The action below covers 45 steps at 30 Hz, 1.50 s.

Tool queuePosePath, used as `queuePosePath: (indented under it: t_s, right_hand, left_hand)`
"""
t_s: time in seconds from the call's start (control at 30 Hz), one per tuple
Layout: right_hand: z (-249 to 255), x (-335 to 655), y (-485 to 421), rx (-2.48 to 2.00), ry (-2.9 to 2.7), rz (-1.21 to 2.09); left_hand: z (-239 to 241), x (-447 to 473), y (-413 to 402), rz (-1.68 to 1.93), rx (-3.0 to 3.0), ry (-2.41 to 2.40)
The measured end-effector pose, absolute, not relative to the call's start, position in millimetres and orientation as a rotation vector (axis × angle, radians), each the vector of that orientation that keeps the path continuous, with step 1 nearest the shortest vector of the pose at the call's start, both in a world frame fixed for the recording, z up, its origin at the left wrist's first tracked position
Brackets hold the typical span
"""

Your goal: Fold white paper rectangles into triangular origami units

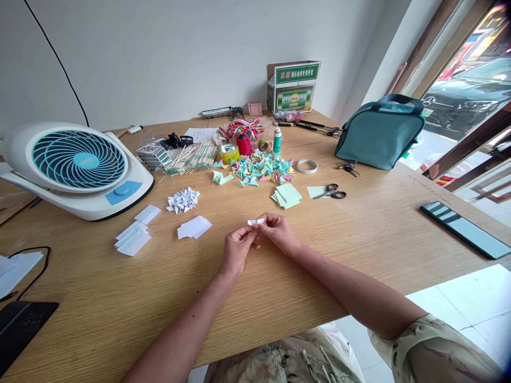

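Note:
Both my hands meet over the middle of the wooden table (359,239). My left hand (236,248) and my right hand (278,232) pinch the two ends of a small folded white paper strip (256,221) held just above the tabletop. A small pile of white paper slips (194,227) lies to the left of my hands. Farther left is a stack of white paper rectangles (133,238). A heap of folded white paper triangles (183,200) sits behind them. A pile of coloured folded triangles (259,169) and a stack of green paper squares (286,194) lie beyond my hands.
A white and teal desk fan (75,167) stands at the left. Scissors (331,192), a tape roll (307,166), a glue bottle (277,141) and a teal bag (379,133) sit toward the back right. A phone (465,229) lies at the right edge. A cardboard box (293,86) stands by the wall.

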State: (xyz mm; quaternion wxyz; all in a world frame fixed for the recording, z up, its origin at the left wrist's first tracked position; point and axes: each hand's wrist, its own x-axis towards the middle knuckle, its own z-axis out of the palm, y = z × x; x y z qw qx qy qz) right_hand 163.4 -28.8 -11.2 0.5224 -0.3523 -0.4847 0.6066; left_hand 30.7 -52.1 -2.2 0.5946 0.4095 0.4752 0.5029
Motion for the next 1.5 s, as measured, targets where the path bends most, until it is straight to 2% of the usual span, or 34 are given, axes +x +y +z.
queuePosePath:
  t_s: [0.23,0.4,0.8,1.5]
  right_hand:
    - [-16.3,165.6,-25.9,-0.901,-1.208,1.415]
    - [-17.9,168.1,-22.2,-0.982,-1.25,1.289]
    - [-13.3,167.1,-25.4,-1.049,-1.34,1.246]
    - [-5.1,174.2,-28.9,-0.94,-1.255,1.424]
  left_hand:
    - [-4.8,27.5,-49.6,1.118,1.033,1.135]
    - [-1.5,21.8,-48.4,1.206,1.151,1.118]
    - [0.9,20.6,-48.5,1.268,1.194,1.1]
    - [0.4,12.7,-42.8,1.188,1.124,0.966]
